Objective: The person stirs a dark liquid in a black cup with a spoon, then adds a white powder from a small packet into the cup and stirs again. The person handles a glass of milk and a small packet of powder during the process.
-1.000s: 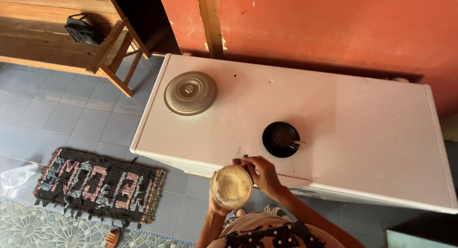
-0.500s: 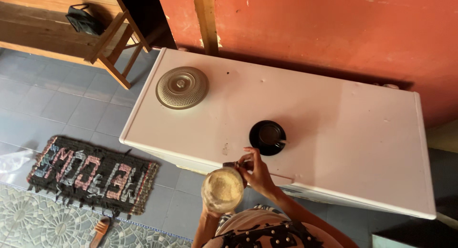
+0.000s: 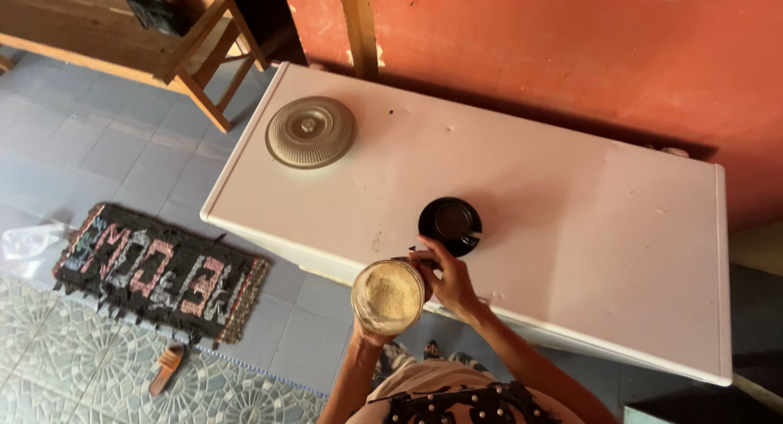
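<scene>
Left hand (image 3: 367,336) cups a clear round jar (image 3: 388,296) from below, fingers wrapped on it; pale, grainy powder fills it. Right hand (image 3: 448,279) pinches a small dark thing at the jar's rim, too hidden to name. Just beyond, a glossy black cup (image 3: 450,224) sits on a smooth white chest top (image 3: 571,220), with a ribbed domed lid (image 3: 310,131) far left. Red wall (image 3: 571,41), grey tiles (image 3: 122,147), woven mat (image 3: 163,271).

White chest freezer (image 3: 571,204) w/ dark specks. Black cup and saucer (image 3: 449,225). Clear jar (image 3: 388,296), pale beige powder. Gold-tan perforated lid (image 3: 310,131). Wall (image 3: 571,49) red-orange. Grey floor tiles (image 3: 106,147); dark woven mat (image 3: 163,271), pink/grey lettering.
</scene>
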